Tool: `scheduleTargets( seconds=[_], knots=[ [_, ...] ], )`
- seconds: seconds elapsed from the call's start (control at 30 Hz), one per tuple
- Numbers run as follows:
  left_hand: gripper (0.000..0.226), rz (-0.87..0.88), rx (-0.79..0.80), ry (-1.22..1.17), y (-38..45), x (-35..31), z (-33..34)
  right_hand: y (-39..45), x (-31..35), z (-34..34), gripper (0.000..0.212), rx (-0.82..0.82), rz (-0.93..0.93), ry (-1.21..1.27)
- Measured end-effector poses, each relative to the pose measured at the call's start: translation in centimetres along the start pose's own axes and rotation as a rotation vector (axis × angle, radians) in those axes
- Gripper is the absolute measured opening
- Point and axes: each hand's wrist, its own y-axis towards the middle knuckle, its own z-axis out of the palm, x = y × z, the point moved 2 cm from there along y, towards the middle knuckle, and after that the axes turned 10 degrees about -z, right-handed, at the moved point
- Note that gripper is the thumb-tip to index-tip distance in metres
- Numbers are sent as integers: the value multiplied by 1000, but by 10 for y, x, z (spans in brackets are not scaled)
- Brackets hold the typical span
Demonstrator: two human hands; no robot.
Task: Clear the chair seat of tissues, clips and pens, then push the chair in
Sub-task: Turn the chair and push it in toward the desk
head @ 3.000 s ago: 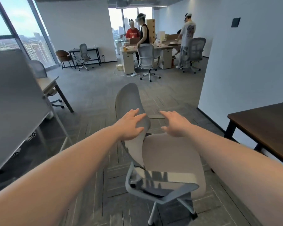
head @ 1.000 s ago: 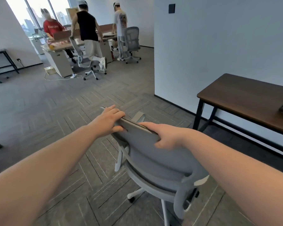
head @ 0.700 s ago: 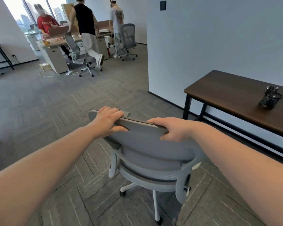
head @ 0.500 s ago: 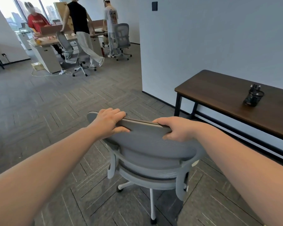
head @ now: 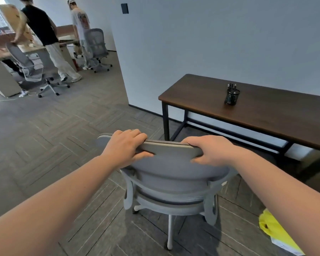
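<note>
**Chair gripped at the backrest top, now lined up toward the desk**

Both hands hold the chair [head: 174, 174] by the top edge of its backrest. The left hand [head: 127, 147] curls over the left part of that edge, fingers on the far side, thumb on the near face. The right hand [head: 209, 150] grips the right part the same way. The seat is hidden behind the backrest, so whether any tissues, clips or pens remain on it cannot be told.

Change over the last three seconds: the hands went from reaching open toward the chair to closing on the backrest, and chair and view have swung round. The dark wooden desk [head: 266, 115] now lies ahead and to the right, with a mesh pen holder [head: 231, 96] near the middle of its top. The chair stands off the desk's near left corner, apart from it.

Judgement: clearing appears finished; the push-in step is under way. The chair probably needs steering right, to clear the corner leg. A yellow bag [head: 277, 233] lies on the floor at lower right.
</note>
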Motion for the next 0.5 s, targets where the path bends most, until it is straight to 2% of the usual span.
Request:
scheduleTargets(
  seconds=[0.23, 0.37, 0.5],
  knots=[
    [64, 15, 61, -15, 26, -67, -3, -58, -37, 2, 40, -76, 152, -108],
    [64, 58, 71, -14, 48, -99, -2, -87, -57, 7, 46, -224, 235, -261],
    [61, 119, 64, -35, 63, -123, 1, -113, -69, 17, 50, -364, 352, -298]
  ],
)
